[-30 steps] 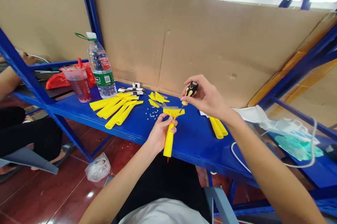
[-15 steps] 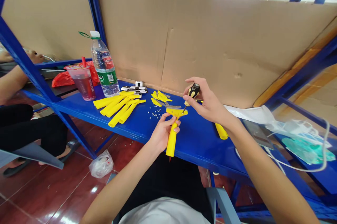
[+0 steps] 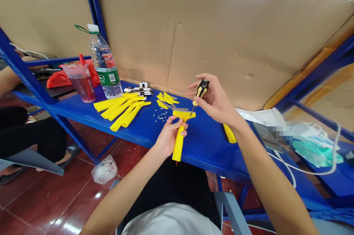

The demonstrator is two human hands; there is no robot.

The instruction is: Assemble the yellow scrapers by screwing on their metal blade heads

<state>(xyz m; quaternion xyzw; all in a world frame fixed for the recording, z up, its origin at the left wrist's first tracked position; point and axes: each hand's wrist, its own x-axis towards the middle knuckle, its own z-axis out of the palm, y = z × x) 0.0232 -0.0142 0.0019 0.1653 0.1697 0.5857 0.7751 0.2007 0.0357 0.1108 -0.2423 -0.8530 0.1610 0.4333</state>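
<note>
My left hand [image 3: 167,136] is closed around the neck of a yellow plastic scraper [image 3: 178,147], its wide head facing away from me. A clear strip [image 3: 181,109] lies along the head's far edge. Between the thumb and fingers of my right hand [image 3: 217,98] is a black and cream screwdriver [image 3: 202,89], tilted, its tip down at the right part of the scraper head. Some of the right fingers are loosely spread. Small screws [image 3: 160,115] lie scattered left of the head, near several small yellow pieces [image 3: 167,98]. More yellow scraper handles [image 3: 117,112] are piled farther left.
A water bottle [image 3: 106,69] and a red drink cup [image 3: 80,82] stand at the left of the blue shelf [image 3: 151,132]. Cardboard [image 3: 212,28] walls the back. Another yellow handle [image 3: 229,133], a phone [image 3: 267,137] and a white cable [image 3: 306,170] lie at right. Another person's arm [image 3: 11,76] shows far left.
The screwdriver handle has turned more upright in my right hand, whose fingers have loosened and spread a little. The scraper stays in my left hand. The whole view has shifted slightly.
</note>
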